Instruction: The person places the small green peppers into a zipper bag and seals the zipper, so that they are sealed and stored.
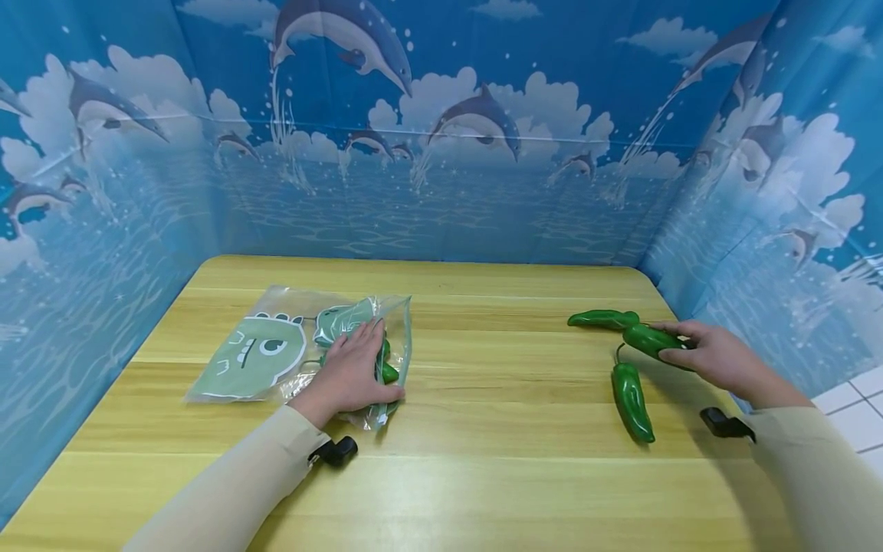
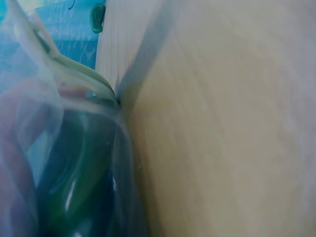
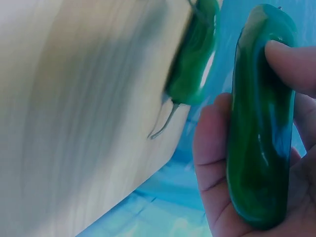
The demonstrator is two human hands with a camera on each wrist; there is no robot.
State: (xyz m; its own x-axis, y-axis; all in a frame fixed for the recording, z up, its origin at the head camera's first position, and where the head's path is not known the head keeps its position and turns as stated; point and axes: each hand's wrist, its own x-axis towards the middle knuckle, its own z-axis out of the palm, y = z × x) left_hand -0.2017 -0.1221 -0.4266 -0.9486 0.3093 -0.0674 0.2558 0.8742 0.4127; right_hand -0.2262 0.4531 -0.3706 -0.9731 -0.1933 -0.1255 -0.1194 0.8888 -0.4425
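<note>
Right hand [image 1: 720,354] holds one (green) pepper [image 3: 261,143].

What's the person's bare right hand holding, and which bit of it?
The bare right hand holds a long, shiny green pepper around its body, between the thumb and curled fingers.

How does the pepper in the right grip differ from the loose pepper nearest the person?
The held pepper is in the right grip; the nearest pepper lies on the table. The nearest pepper shows a thin, curved stem; no long stem shows on the held pepper. Both are green and glossy.
</note>
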